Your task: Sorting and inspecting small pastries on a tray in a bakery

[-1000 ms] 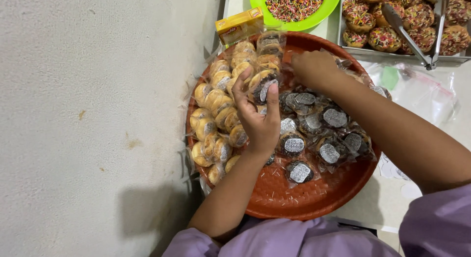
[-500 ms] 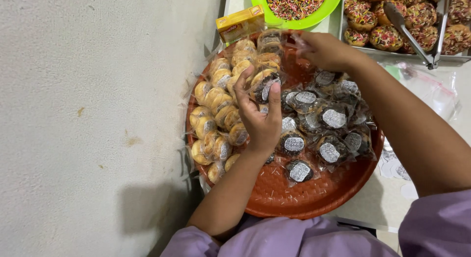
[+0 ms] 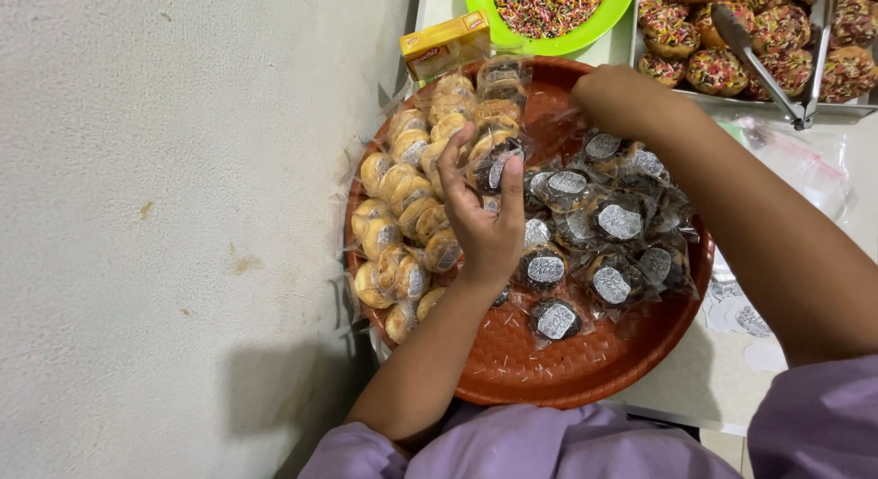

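Round woven tray (image 3: 549, 374) largely filled: pale wrapped pastries (image 3: 402, 214) banked along its left, dark labelled ones (image 3: 620, 221) at centre; the near part is bare. Left hand (image 3: 485, 225) pinches a dark wrapped pastry (image 3: 494, 166) between thumb and fingers; right hand (image 3: 617, 99), fingers hidden, rests at the far rim

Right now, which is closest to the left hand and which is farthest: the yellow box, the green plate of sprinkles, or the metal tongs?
From the left hand in the head view:
1. Yellow box, just past the tray's far rim.
2. Green plate, farther back, a bit right.
3. Metal tongs, far right, over the doughnut tray.
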